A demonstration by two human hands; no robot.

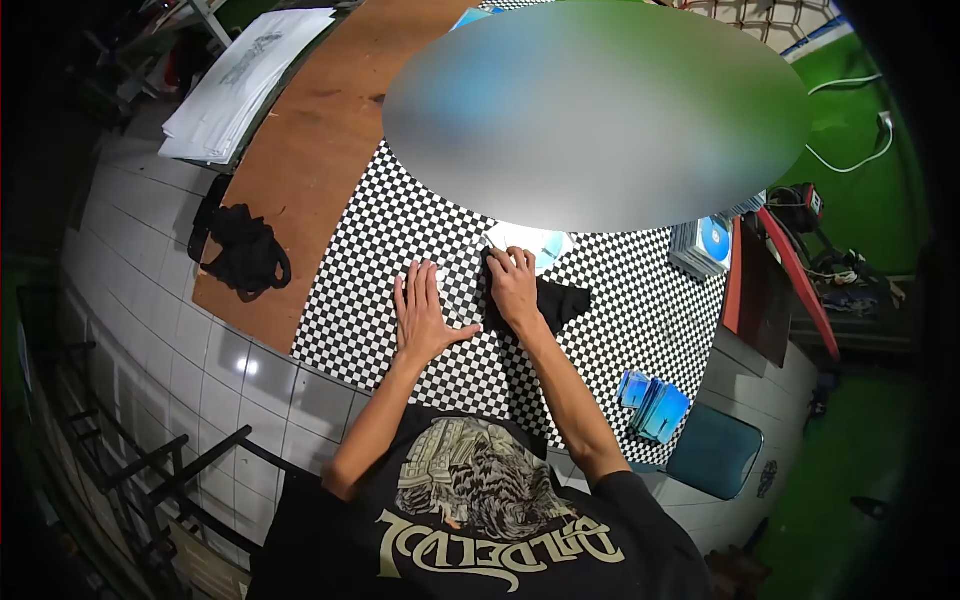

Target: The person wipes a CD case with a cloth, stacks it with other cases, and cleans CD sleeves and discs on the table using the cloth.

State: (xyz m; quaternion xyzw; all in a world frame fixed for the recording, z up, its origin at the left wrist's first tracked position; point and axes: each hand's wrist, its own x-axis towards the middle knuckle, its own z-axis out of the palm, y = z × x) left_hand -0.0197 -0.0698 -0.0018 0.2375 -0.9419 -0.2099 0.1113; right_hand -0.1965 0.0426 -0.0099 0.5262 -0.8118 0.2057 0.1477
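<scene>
My left hand (425, 318) lies flat on the black-and-white checkered cover (360, 270), its fingers stretched out and the thumb spread to the right. To its right, my right hand (513, 285) has its fingers bent together at the edge of a black cloth (562, 306); what they hold, if anything, is too small to make out. Just beyond those fingers is a white and light-blue disc (550, 246), partly hidden by the hand and a blurred area.
Disc cases (700, 250) are stacked at the right edge, with blue packets (660, 411) nearer me. A black cloth bundle (246, 252) lies on the brown board (300, 150) at left, below white paper sheets (235, 90). A dark green chair (715, 452) stands at lower right.
</scene>
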